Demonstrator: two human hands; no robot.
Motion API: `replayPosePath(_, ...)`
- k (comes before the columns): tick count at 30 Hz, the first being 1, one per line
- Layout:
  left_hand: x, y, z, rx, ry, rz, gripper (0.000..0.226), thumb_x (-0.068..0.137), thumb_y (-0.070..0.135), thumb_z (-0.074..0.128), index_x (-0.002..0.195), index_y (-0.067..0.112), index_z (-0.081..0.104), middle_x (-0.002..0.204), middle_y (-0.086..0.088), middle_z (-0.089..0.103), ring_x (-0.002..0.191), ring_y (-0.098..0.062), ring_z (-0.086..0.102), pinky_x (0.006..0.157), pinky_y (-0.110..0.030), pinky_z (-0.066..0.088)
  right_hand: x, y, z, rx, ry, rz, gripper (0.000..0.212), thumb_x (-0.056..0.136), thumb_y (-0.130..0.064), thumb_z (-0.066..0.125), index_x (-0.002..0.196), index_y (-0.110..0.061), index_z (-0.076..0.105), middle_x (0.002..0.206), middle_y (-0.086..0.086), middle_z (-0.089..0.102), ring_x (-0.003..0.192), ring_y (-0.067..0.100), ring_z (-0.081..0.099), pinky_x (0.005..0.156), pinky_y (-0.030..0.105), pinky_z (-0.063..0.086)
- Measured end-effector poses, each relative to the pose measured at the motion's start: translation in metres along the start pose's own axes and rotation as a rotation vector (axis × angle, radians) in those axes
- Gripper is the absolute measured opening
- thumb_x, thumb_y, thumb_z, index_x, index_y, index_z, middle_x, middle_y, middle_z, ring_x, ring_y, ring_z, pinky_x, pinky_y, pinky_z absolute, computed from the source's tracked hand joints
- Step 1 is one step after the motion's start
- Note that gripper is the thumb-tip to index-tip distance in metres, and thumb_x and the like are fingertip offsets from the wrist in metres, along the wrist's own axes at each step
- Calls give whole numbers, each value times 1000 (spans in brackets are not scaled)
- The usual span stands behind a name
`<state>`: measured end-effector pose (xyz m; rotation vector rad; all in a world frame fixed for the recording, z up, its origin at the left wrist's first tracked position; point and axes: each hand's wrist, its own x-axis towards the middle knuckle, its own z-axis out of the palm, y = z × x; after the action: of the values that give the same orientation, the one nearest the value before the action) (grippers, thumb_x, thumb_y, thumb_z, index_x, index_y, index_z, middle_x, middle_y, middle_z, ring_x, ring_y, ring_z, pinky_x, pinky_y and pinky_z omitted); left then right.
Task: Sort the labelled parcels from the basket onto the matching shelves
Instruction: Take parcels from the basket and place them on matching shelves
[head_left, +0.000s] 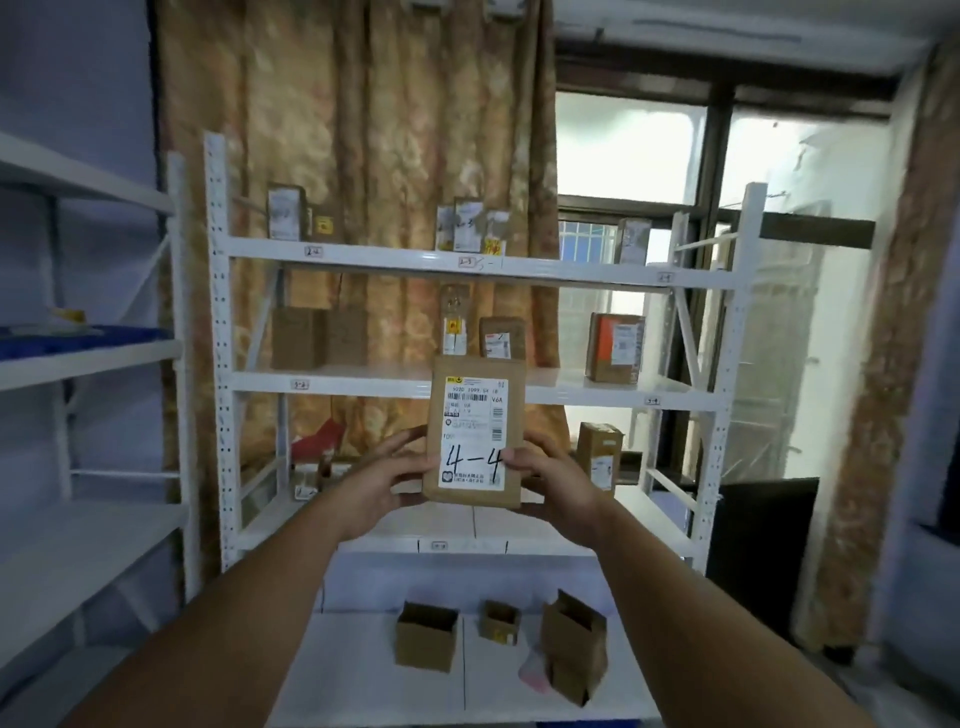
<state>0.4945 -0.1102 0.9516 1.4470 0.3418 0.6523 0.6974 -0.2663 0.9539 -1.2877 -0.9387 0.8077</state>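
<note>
I hold a flat brown parcel (475, 431) upright in front of me with both hands. Its white shipping label has "4-4" handwritten on it. My left hand (387, 475) grips its lower left edge, and my right hand (550, 480) grips its lower right edge. Behind it stands a white metal shelf rack (218, 364) with small number tags on the shelf fronts. Boxes stand on every level of the rack. The basket is not in view.
A second white rack (93, 358) stands at the left with something blue on it. Three brown boxes (426, 642) sit on the lowest level. A curtain hangs behind the rack, a window is at the right, and a dark object (763, 530) stands beside the rack.
</note>
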Motion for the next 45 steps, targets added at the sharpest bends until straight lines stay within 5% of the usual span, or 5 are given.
replayPosePath(9,16,27,24,-7,-56,64,81,62,21,93,136,23,59,121,-12,73,119,-38,65,107,-63,45,-9,-24,-16,24,14,-90,56,89,-19,76,139,-30,53,117,8,77,115,30,70,106,55,51)
replayPosePath(13,32,21,64,-20,-102,74,99,35,30,103,126,25,63,116,-9,76,101,-28,75,83,-46,62,-20,-30,-54,17,72,-90,57,90,-18,75,141,-29,53,116,9,77,109,29,73,97,49,57)
replayPosePath(24,118,-23,236,-24,-211,87,45,84,7,77,122,28,64,115,1,76,99,-16,75,78,-39,60,-61,-38,-232,-62,261,-120,46,95,-19,70,139,-26,57,120,4,75,116,26,70,103,49,54)
replayPosePath(41,375,-213,309,344,-26,159,37,85,7,78,110,34,74,103,-2,77,95,-23,74,83,-42,62,129,98,-399,-167,648,3,39,99,-6,65,136,-17,56,129,5,67,110,25,70,79,38,64)
replayPosePath(45,437,-249,314,394,-146,59,39,90,3,68,126,18,70,113,-2,74,93,-14,67,63,-11,51,188,130,-431,-258,745,74,30,97,-4,66,118,-18,51,127,6,64,119,30,65,87,47,63)
